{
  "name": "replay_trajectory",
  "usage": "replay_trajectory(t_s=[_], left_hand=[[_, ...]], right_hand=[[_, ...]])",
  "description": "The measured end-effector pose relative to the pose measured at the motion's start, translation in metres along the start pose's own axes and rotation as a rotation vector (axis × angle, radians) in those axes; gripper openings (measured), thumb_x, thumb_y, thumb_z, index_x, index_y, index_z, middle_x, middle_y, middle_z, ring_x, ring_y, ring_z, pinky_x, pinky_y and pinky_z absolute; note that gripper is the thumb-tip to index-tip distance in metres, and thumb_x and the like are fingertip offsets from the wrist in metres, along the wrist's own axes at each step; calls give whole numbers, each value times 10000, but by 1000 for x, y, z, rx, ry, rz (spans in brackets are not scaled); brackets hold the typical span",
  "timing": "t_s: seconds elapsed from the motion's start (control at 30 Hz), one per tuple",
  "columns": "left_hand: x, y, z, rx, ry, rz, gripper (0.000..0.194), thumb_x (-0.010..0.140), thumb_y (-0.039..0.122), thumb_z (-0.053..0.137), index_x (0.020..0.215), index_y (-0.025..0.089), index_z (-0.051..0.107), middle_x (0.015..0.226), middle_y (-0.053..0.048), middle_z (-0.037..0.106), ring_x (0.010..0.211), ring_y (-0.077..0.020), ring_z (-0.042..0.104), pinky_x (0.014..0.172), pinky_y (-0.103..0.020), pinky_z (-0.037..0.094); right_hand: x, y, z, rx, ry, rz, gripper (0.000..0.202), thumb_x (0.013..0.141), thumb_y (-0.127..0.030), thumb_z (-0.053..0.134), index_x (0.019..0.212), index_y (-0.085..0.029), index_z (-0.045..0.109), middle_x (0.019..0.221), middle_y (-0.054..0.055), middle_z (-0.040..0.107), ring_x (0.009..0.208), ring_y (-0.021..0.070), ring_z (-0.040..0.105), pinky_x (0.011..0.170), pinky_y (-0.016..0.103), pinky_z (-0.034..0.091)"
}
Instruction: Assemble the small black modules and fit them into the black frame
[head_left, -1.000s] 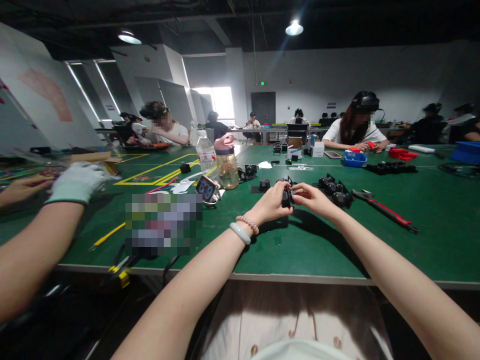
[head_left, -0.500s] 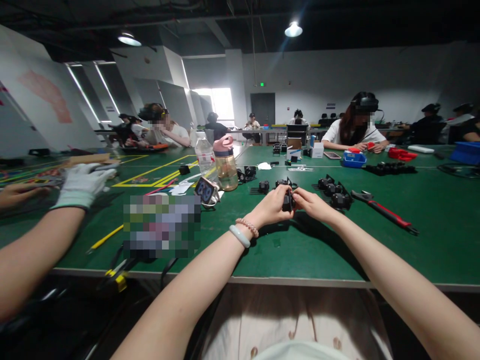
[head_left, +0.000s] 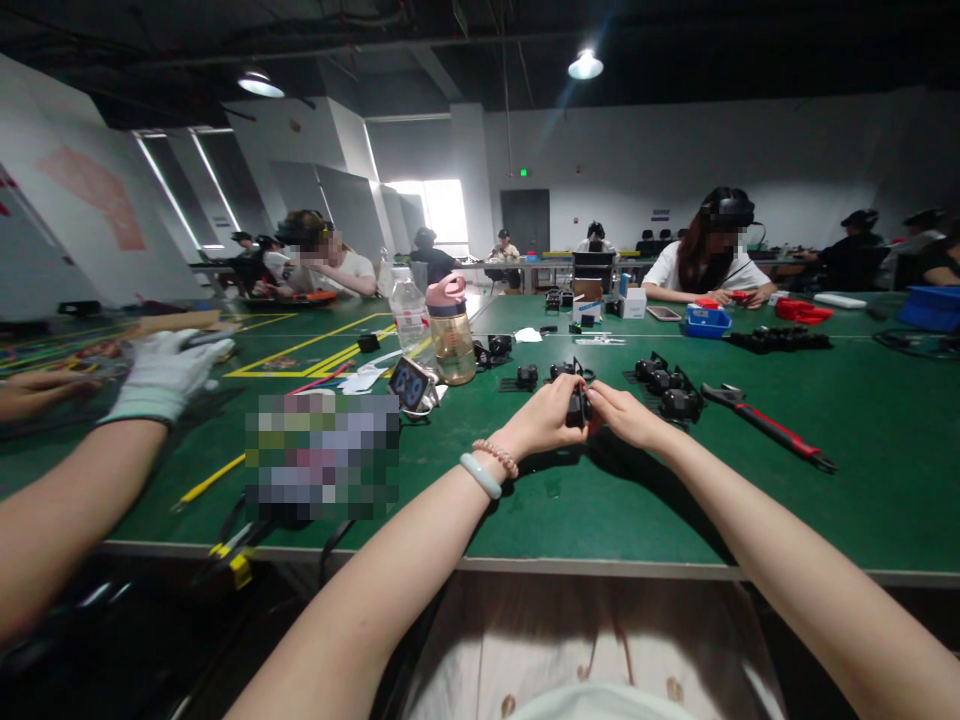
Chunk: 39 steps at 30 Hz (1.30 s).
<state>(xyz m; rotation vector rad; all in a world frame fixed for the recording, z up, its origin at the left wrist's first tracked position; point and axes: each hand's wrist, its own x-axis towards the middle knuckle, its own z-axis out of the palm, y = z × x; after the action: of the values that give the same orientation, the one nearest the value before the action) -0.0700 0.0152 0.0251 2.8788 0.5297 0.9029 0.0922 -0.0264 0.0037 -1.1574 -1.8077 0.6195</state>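
Pale bangle, pinkish bead bracelet; cream garment w/ brn spots.

Over the table before us, our left hand and right hand flank a small part. Just right of our hands lies a group of parts, and right of that, a wrench. To our left, a clock stands in front of a drink bottle and a water bottle. Well behind the wrench, a bin sits before a co-worker.
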Motion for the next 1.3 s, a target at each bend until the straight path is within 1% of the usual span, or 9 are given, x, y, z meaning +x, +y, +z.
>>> replay_trajectory(t_s=[0.13, 0.27, 0.33, 0.47, 0.6, 0.7, 0.8, 1.1, 1.3], left_hand=[[0, -1, 0, 5, -12, 1, 477, 605, 248, 583, 1022, 156, 371, 1001, -68, 457, 914, -191, 483, 808, -349, 404], [0, -1, -1, -5, -17, -2, 484, 604, 240, 585, 1029, 157, 369, 1018, -69, 452, 932, -194, 476, 831, -352, 396], [1, -1, -1, -12, -13, -9, 496, 601, 237, 588, 1038, 155, 368, 1024, -70, 449, 936, -196, 474, 838, -355, 392], [1, -3, -1, -32, -8, -29, 528, 599, 252, 595, 1061, 154, 360, 1024, -71, 447, 932, -201, 471, 832, -359, 391], [0, -5, -1, -49, -14, -54, 538, 596, 255, 596, 1069, 161, 359, 1018, -67, 446, 923, -201, 468, 811, -349, 395], [0, -6, -2, -53, -26, -71, 539, 587, 241, 593, 1068, 160, 363, 997, -63, 451, 891, -197, 473, 780, -336, 402], [0, -5, -2, -54, -36, -75, 536, 584, 225, 584, 1068, 159, 364, 986, -60, 452, 875, -194, 473, 770, -331, 401], [0, -3, -2, -63, -33, -73, 522, 586, 218, 575, 1062, 159, 367, 992, -61, 448, 892, -197, 467, 788, -332, 391], [0, -2, -2, -62, -35, -75, 516, 582, 219, 580, 1053, 161, 375, 993, -61, 450, 894, -200, 466, 784, -331, 392]], right_hand=[[0, -1, -1, -7, -8, -16, 297, 795, -477, 330, 720, -223, 465, 596, -12, 551, 569, 153, 505, 635, 310, 378], [-2, -2, -2, -82, -16, -29, 307, 811, -464, 299, 711, -218, 452, 605, -7, 540, 593, 154, 504, 658, 317, 375], [-2, -2, -3, -118, 17, -26, 301, 822, -451, 281, 741, -213, 447, 626, -3, 535, 612, 153, 502, 661, 317, 376], [-1, -2, -5, -110, 130, -74, 269, 836, -403, 267, 881, -202, 439, 770, 23, 540, 713, 154, 502, 695, 320, 386], [0, -4, -5, -92, 103, -175, 201, 791, -310, 389, 950, -188, 408, 942, 54, 503, 829, 157, 495, 738, 326, 403], [-2, -5, -2, -103, 46, -203, 339, 701, -223, 504, 1006, -187, 361, 984, 61, 470, 752, 134, 508, 693, 311, 432], [-4, -5, 1, -132, 13, -220, 412, 664, -174, 524, 1033, -189, 342, 993, 63, 456, 692, 112, 509, 665, 298, 442], [-4, -6, 0, -155, 6, -234, 371, 675, -152, 497, 1011, -185, 343, 980, 63, 453, 647, 94, 508, 613, 268, 443], [-4, -6, 0, -166, 3, -227, 365, 677, -157, 502, 1010, -181, 356, 969, 61, 462, 648, 95, 512, 612, 265, 437]])
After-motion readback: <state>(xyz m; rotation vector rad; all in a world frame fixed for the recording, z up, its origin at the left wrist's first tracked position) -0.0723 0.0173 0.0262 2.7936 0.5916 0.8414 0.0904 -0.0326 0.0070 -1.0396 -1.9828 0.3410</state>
